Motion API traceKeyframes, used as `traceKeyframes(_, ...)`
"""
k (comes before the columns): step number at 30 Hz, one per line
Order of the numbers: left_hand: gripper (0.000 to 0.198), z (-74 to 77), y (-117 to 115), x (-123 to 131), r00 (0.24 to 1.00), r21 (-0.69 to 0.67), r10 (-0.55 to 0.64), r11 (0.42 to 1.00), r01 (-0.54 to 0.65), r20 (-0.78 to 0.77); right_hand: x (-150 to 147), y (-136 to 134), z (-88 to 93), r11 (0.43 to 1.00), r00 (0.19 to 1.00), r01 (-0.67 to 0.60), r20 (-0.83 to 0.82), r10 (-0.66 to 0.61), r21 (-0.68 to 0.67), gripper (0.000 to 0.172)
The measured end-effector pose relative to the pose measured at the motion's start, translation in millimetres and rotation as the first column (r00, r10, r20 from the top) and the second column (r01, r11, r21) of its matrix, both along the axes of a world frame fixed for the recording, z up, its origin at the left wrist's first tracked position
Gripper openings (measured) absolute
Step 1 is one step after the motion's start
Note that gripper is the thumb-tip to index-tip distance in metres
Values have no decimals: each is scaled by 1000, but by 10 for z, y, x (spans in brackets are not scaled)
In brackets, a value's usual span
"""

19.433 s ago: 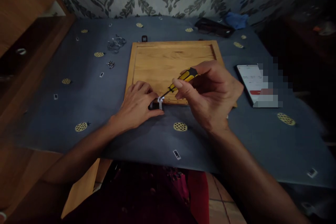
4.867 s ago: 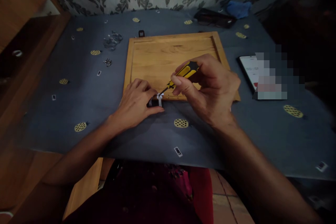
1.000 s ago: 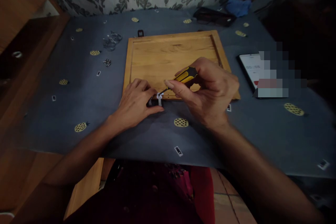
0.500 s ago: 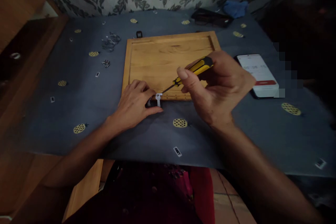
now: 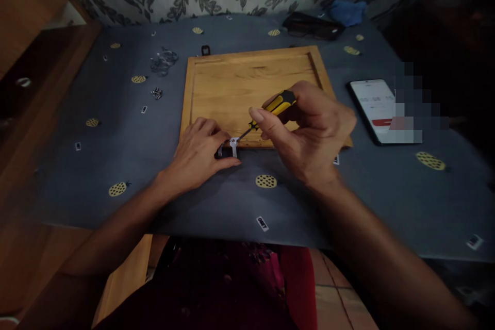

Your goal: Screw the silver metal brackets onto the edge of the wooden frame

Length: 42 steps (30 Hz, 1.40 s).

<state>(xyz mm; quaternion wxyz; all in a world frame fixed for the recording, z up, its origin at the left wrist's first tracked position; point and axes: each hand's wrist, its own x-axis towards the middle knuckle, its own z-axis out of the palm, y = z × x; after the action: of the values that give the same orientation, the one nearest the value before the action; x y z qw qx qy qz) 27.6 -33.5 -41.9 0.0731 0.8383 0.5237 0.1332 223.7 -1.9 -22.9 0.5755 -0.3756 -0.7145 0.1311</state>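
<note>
A framed wooden board (image 5: 232, 87) lies on the table, with a row of small holes along its near edge. At that edge my left hand (image 5: 199, 152) holds a small metal latch (image 5: 234, 147) with a dark part beneath it, thumb below and fingers above. My right hand (image 5: 313, 134) grips a yellow and black screwdriver (image 5: 276, 105) by its handle. The shaft slants down to the left and its tip is at the latch, close to a screw; whether they touch I cannot tell.
Left of the board lie a pile of small screws (image 5: 157, 93) and a heap of metal pieces (image 5: 164, 61). A dark buckle-like piece (image 5: 205, 50) sits behind it. Sunglasses (image 5: 313, 27) and a blue cloth (image 5: 348, 13) are at the back; a phone (image 5: 375, 98) is at the right.
My right hand and the screwdriver have moved left and slightly down, and the handle stands a little steeper. My left hand stays at the latch.
</note>
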Motion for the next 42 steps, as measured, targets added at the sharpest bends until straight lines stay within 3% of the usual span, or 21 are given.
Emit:
traceKeyframes(4,44,8,-8,3,1000,-3,-5,1000,5,-6,2,-12,0,998,999,27,39,-25,-48,47)
traceKeyframes(12,56,69,-16,-37,1000,0,12,1000,-12,-29,10,-7,-27,1000,998,17,53,-17,-11,42)
traceKeyframes(17,52,94,-9,-55,999,-14,30,999,-30,-9,27,9,-51,1000,997,-11,82,10,5,38)
traceKeyframes(25,51,90,-9,11,999,-26,18,999,-20,-50,26,0,-18,992,986,40,155,-58,121,42)
traceKeyframes(35,46,23,10,-10,1000,-2,12,1000,-12,-17,41,17,-54,997,992,10,127,-20,75,40)
traceKeyframes(42,41,16,25,-18,999,-16,-4,1000,5,40,13,2,-22,987,983,70,158,-93,143,43)
